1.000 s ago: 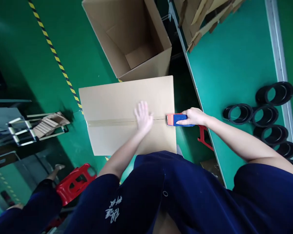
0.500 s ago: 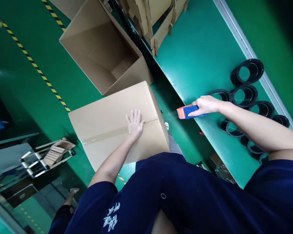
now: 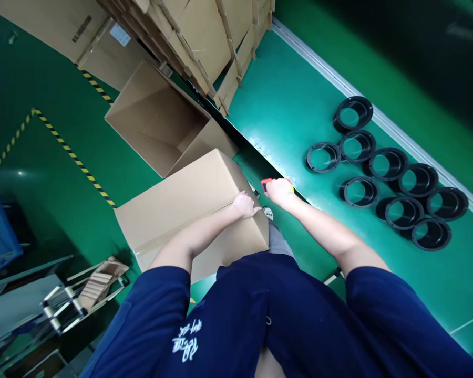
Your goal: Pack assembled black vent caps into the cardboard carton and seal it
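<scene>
A closed cardboard box stands against my front, with a strip of tape along part of its top seam. My left hand is at the box's right end, its fingers curled at the edge by the seam. To the right of that end, apart from the box, my right hand is wrapped round a tape dispenser. Only its red-orange and dark blue tip and a bit of yellow show; my fingers hide the rest.
An open cardboard box stands beyond the closed one. On the green table at right are several black rings and a stack of cardboard dividers. A metal-framed cart stands at lower left.
My left hand has slid right from flat on the box top to its end edge, fingers now curled. My right hand has brought the tape dispenser left, from over the table edge towards the box.
</scene>
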A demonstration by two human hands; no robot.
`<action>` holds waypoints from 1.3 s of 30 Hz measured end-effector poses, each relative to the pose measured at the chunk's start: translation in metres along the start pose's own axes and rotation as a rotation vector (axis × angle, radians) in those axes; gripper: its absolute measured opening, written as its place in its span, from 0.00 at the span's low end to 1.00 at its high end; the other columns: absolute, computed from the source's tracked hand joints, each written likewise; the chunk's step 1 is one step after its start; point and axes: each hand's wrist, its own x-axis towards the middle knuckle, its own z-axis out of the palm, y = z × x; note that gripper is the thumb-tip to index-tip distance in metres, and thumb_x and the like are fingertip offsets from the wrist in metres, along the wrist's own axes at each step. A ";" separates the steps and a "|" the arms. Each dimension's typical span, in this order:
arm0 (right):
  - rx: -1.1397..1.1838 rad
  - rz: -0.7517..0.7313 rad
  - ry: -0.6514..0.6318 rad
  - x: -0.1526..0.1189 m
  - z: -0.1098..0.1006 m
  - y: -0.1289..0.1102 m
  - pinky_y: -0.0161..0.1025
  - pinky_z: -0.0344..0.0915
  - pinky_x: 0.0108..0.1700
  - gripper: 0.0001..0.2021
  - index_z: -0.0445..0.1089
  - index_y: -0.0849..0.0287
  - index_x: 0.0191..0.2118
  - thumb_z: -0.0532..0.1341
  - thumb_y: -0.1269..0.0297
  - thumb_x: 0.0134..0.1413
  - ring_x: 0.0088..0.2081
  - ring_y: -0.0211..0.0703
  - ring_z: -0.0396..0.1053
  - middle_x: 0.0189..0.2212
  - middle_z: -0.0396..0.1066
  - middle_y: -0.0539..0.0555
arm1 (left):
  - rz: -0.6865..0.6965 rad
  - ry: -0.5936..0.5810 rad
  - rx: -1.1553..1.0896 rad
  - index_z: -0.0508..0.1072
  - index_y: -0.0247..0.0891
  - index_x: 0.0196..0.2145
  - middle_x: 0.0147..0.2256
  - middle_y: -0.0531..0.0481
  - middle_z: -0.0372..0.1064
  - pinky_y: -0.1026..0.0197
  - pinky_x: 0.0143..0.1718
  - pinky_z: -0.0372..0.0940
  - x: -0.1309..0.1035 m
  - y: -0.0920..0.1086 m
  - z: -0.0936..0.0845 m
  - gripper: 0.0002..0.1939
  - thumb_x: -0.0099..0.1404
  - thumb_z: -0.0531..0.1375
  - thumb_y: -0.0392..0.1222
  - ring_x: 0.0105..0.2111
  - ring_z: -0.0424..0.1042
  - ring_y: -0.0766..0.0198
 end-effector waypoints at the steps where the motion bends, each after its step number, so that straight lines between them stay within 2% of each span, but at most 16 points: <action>1: 0.018 0.043 0.068 -0.012 -0.003 0.013 0.48 0.69 0.44 0.20 0.78 0.68 0.44 0.61 0.53 0.63 0.46 0.63 0.77 0.43 0.77 0.75 | -0.050 -0.001 -0.026 0.84 0.36 0.37 0.48 0.27 0.76 0.38 0.70 0.39 0.009 0.006 0.002 0.25 0.51 0.70 0.60 0.64 0.59 0.28; 4: 0.234 0.142 0.312 -0.051 0.000 0.050 0.42 0.68 0.42 0.24 0.77 0.61 0.43 0.59 0.42 0.61 0.42 0.57 0.77 0.39 0.79 0.65 | -0.093 0.032 -0.118 0.83 0.40 0.38 0.48 0.31 0.77 0.35 0.68 0.44 0.032 0.028 0.003 0.25 0.47 0.72 0.60 0.63 0.61 0.27; 7: 0.657 0.106 0.473 -0.086 0.023 0.069 0.39 0.67 0.36 0.28 0.76 0.59 0.39 0.59 0.35 0.55 0.33 0.49 0.73 0.31 0.77 0.57 | -0.062 0.079 -0.292 0.81 0.40 0.45 0.50 0.34 0.77 0.41 0.62 0.58 0.038 0.049 -0.003 0.30 0.54 0.66 0.66 0.59 0.68 0.36; 9: 0.894 0.103 0.535 -0.101 0.045 0.067 0.39 0.65 0.32 0.29 0.74 0.60 0.34 0.59 0.34 0.52 0.29 0.46 0.69 0.27 0.73 0.54 | -0.009 0.100 -0.422 0.78 0.39 0.52 0.52 0.36 0.76 0.47 0.58 0.64 0.028 0.058 -0.012 0.36 0.62 0.56 0.71 0.56 0.72 0.44; 11: 1.035 0.133 0.557 -0.108 0.062 0.056 0.39 0.64 0.30 0.28 0.73 0.60 0.31 0.62 0.35 0.48 0.28 0.44 0.67 0.24 0.71 0.53 | 0.034 0.084 -0.666 0.77 0.36 0.53 0.52 0.36 0.76 0.50 0.54 0.68 0.010 0.062 -0.023 0.40 0.65 0.50 0.73 0.52 0.75 0.49; 13: 1.113 0.144 0.559 -0.108 0.072 0.041 0.38 0.65 0.31 0.26 0.73 0.60 0.32 0.63 0.37 0.47 0.28 0.44 0.67 0.25 0.71 0.53 | 0.048 0.034 -0.977 0.79 0.36 0.49 0.49 0.36 0.78 0.52 0.51 0.70 -0.010 0.061 -0.035 0.37 0.62 0.57 0.73 0.48 0.77 0.51; 15: 1.143 0.131 0.556 -0.102 0.074 0.024 0.39 0.66 0.32 0.26 0.73 0.60 0.32 0.64 0.38 0.46 0.28 0.43 0.67 0.26 0.72 0.53 | 0.036 0.012 -1.200 0.81 0.37 0.43 0.45 0.38 0.79 0.52 0.48 0.71 -0.026 0.057 -0.043 0.31 0.54 0.68 0.67 0.45 0.78 0.51; 18: 1.107 0.096 0.538 -0.086 0.069 -0.001 0.39 0.66 0.33 0.27 0.74 0.60 0.33 0.64 0.36 0.46 0.29 0.45 0.68 0.27 0.73 0.54 | 0.039 0.151 -1.183 0.81 0.37 0.36 0.39 0.40 0.80 0.50 0.45 0.72 -0.035 0.044 -0.051 0.23 0.49 0.74 0.57 0.41 0.78 0.51; 21: 1.017 0.145 0.529 -0.074 0.064 -0.029 0.40 0.67 0.33 0.27 0.75 0.59 0.32 0.64 0.35 0.47 0.29 0.47 0.70 0.26 0.74 0.54 | 0.063 0.355 -1.081 0.79 0.36 0.28 0.32 0.42 0.79 0.49 0.46 0.72 -0.023 0.023 -0.072 0.17 0.50 0.74 0.52 0.37 0.78 0.53; 23: 0.991 0.212 0.525 -0.075 0.068 -0.048 0.40 0.67 0.33 0.27 0.74 0.58 0.30 0.63 0.34 0.49 0.29 0.48 0.72 0.25 0.75 0.55 | 0.072 0.483 -1.039 0.78 0.36 0.26 0.29 0.45 0.78 0.51 0.47 0.71 -0.007 0.003 -0.103 0.14 0.51 0.74 0.49 0.35 0.77 0.55; 26: 1.048 0.275 0.473 -0.088 0.082 -0.072 0.41 0.67 0.30 0.28 0.73 0.58 0.29 0.61 0.32 0.50 0.27 0.50 0.72 0.24 0.74 0.55 | 0.064 0.676 -0.960 0.78 0.37 0.25 0.28 0.47 0.77 0.55 0.49 0.69 0.023 -0.032 -0.167 0.10 0.53 0.73 0.44 0.36 0.77 0.57; 28: 1.098 0.295 0.453 -0.092 0.089 -0.083 0.42 0.68 0.30 0.28 0.73 0.57 0.30 0.61 0.32 0.51 0.27 0.51 0.73 0.24 0.74 0.56 | 0.052 0.744 -0.873 0.78 0.37 0.23 0.27 0.47 0.77 0.56 0.48 0.68 0.043 -0.053 -0.203 0.08 0.53 0.72 0.40 0.36 0.77 0.57; 30: 1.127 0.310 0.470 -0.087 0.090 -0.089 0.42 0.69 0.30 0.28 0.73 0.57 0.31 0.62 0.32 0.50 0.28 0.52 0.73 0.24 0.75 0.56 | 0.037 0.776 -0.773 0.79 0.37 0.22 0.26 0.47 0.77 0.56 0.46 0.68 0.062 -0.067 -0.226 0.07 0.53 0.72 0.38 0.34 0.76 0.57; 33: 1.150 0.322 0.477 -0.065 0.083 -0.095 0.42 0.70 0.30 0.28 0.73 0.58 0.31 0.63 0.32 0.49 0.28 0.52 0.74 0.24 0.75 0.56 | -0.003 0.811 -0.690 0.79 0.37 0.23 0.27 0.46 0.78 0.57 0.45 0.68 0.084 -0.083 -0.237 0.06 0.56 0.69 0.37 0.34 0.76 0.58; 36: 1.160 0.308 0.446 -0.044 0.077 -0.099 0.42 0.70 0.30 0.28 0.73 0.58 0.31 0.63 0.33 0.50 0.27 0.51 0.74 0.23 0.75 0.56 | -0.048 0.813 -0.675 0.79 0.37 0.24 0.29 0.45 0.78 0.56 0.45 0.68 0.096 -0.097 -0.237 0.06 0.57 0.69 0.37 0.34 0.76 0.58; 39: 1.140 0.303 0.446 -0.034 0.082 -0.103 0.41 0.70 0.30 0.29 0.73 0.59 0.30 0.62 0.32 0.51 0.28 0.51 0.74 0.24 0.76 0.57 | -0.078 0.767 -0.644 0.79 0.37 0.24 0.31 0.44 0.79 0.55 0.46 0.69 0.106 -0.109 -0.232 0.07 0.56 0.70 0.41 0.35 0.76 0.57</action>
